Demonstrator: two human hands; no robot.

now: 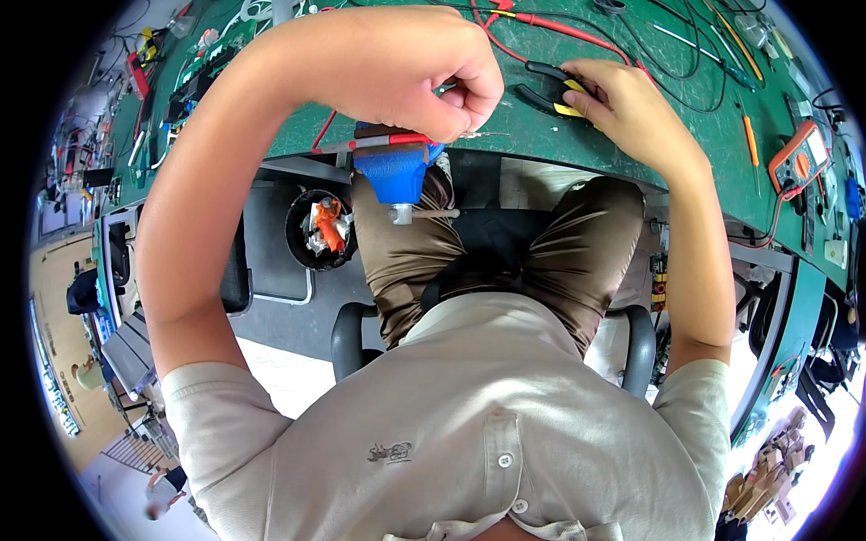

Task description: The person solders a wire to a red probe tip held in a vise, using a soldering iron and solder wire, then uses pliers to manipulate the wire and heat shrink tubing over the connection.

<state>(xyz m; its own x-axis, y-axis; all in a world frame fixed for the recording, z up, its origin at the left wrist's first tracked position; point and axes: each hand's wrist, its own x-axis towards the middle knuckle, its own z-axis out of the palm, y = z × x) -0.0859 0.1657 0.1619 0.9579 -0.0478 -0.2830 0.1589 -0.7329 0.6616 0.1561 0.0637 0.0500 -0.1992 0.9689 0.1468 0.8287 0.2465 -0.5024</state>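
A blue bench vise point(394, 178) is fixed at the near edge of the green workbench point(541, 144). A red test probe point(390, 142) lies across the vise's jaws. My left hand point(442, 90) is closed in a pinch just right of the probe, its fingertips low over the bench edge. A thin metal piece point(487, 134) pokes out beside those fingertips; what they grip is mostly hidden. Farther right, my right hand point(618, 104) is wrapped round pliers with black and yellow handles point(541, 97). The pliers' jaws are hidden by the hand.
Red and black leads point(577, 34) run over the far bench. An orange multimeter point(799, 159) and an orange-handled screwdriver point(750, 142) lie at the right. Circuit boards and tools crowd the left point(194, 86). A black waste bin point(316, 257) stands below the bench.
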